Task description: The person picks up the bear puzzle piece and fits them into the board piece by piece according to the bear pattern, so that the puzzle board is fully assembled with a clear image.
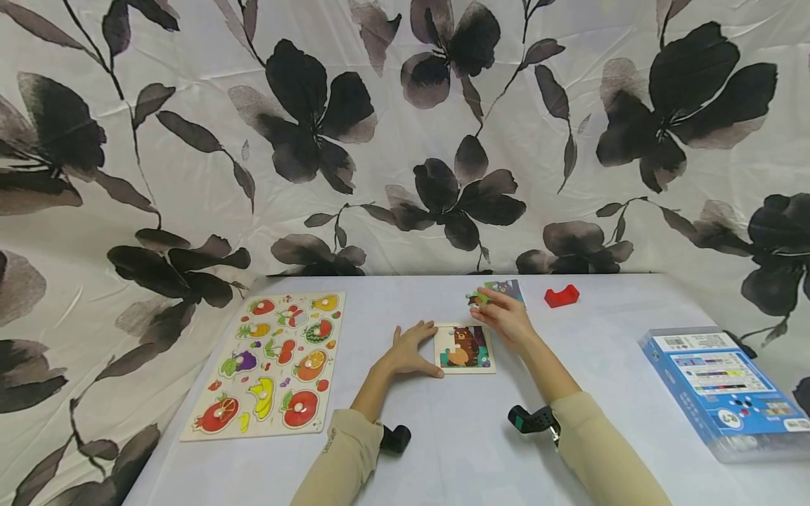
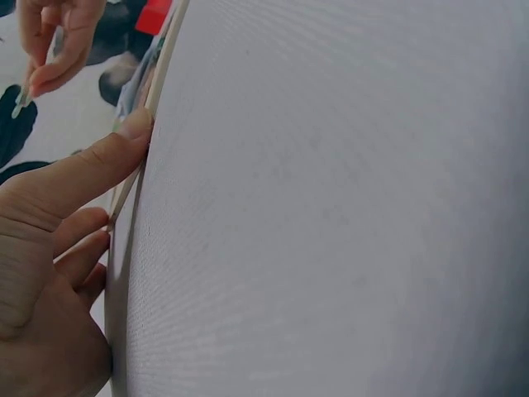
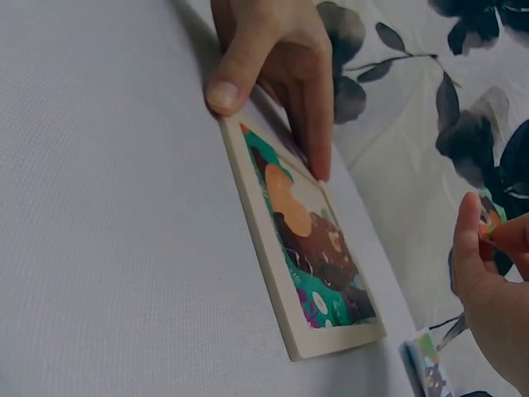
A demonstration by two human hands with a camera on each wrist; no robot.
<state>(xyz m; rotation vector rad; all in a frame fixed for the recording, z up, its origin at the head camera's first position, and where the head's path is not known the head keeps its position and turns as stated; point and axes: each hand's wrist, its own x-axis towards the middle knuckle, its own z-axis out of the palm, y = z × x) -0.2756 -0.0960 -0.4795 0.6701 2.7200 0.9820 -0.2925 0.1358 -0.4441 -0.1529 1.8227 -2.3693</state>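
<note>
The puzzle lies flat near the middle of the desk, its wooden border roughly in line with the desk's far edge. The left hand is at its left side, fingers spread, the thumb touching the near left corner and a fingertip the far left one. Pale backing shows inside the border at that end, beside the bear picture. The right hand is raised over the puzzle's far right corner, its fingers pinching a small piece. The card lies just beyond that hand, close to the far edge; the red block sits to its right, apart from it. The fruit board runs along the desk's left side, with a good lane of open desk between it and the left hand. The box lies by the right edge, a wider stretch of open room between it and the right sleeve.
</note>
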